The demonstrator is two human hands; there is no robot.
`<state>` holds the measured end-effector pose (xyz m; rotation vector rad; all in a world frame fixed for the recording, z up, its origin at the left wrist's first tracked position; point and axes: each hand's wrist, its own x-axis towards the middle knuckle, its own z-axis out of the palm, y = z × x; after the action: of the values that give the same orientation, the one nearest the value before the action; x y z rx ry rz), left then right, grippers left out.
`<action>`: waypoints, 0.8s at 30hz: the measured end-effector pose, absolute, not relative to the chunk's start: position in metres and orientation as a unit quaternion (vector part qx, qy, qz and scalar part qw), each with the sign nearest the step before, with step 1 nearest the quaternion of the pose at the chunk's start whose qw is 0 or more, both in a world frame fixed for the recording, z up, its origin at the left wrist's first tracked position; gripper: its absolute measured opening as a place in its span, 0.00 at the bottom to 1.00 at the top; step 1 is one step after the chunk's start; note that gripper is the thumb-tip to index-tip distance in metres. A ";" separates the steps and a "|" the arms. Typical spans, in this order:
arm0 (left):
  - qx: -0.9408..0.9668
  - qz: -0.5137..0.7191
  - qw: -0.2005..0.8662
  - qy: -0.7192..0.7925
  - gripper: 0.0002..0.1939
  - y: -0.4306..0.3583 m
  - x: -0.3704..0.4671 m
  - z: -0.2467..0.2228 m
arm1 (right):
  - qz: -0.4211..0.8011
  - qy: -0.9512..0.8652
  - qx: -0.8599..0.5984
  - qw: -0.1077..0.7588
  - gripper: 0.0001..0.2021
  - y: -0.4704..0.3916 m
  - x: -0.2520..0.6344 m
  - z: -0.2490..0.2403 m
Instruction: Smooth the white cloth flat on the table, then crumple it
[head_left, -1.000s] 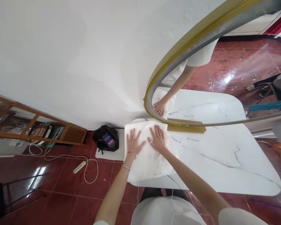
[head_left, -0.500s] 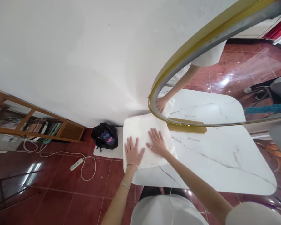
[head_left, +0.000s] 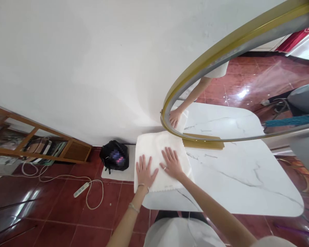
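A white folded towel (head_left: 154, 147) with a scalloped edge lies at the left end of the white marbled table (head_left: 226, 178), slightly over its left edge. My left hand (head_left: 145, 173) rests flat on the towel's left part, fingers spread, bracelets at the wrist. Flat on the towel's right part is my right hand (head_left: 172, 163), fingers spread, a ring on one finger. Neither hand grips anything. My right arm reaches across the front of the table.
A gold-framed mirror (head_left: 195, 79) on a gold base (head_left: 206, 143) stands at the table's back, reflecting an arm. Left of the table, a black bag (head_left: 114, 154) sits by the wall. A power strip (head_left: 81, 189) with its cord lies on the red tiles, near a wooden cabinet (head_left: 78, 151).
Both hands stay flat on the towel with almost no movement across it. The view has shifted slightly, so the table, towel and bag appear a little lower.
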<state>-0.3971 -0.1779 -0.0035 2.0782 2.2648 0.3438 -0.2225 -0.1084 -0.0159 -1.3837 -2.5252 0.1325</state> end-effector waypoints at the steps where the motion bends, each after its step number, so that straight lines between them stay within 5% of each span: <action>1: 0.669 0.108 0.031 0.735 0.33 -0.159 -0.398 -0.002 | 0.047 -0.864 -0.483 0.133 0.33 -0.091 -0.224 -0.017; 8: 0.672 0.113 0.049 0.730 0.33 -0.099 -0.397 0.003 | 0.048 -0.834 -0.526 0.158 0.31 -0.050 -0.230 -0.017; 18: 0.644 0.156 -0.004 0.749 0.30 -0.256 -0.388 -0.006 | 0.091 -0.898 -0.413 0.124 0.38 -0.175 -0.217 0.004; 24: 0.664 0.160 0.008 0.730 0.31 -0.284 -0.339 -0.005 | 0.074 -0.895 -0.424 0.116 0.35 -0.206 -0.166 0.000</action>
<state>-0.3395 -0.2842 -0.0046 2.0753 2.2822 0.5012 -0.1655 -0.2060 0.0000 -1.2417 -2.6206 0.2176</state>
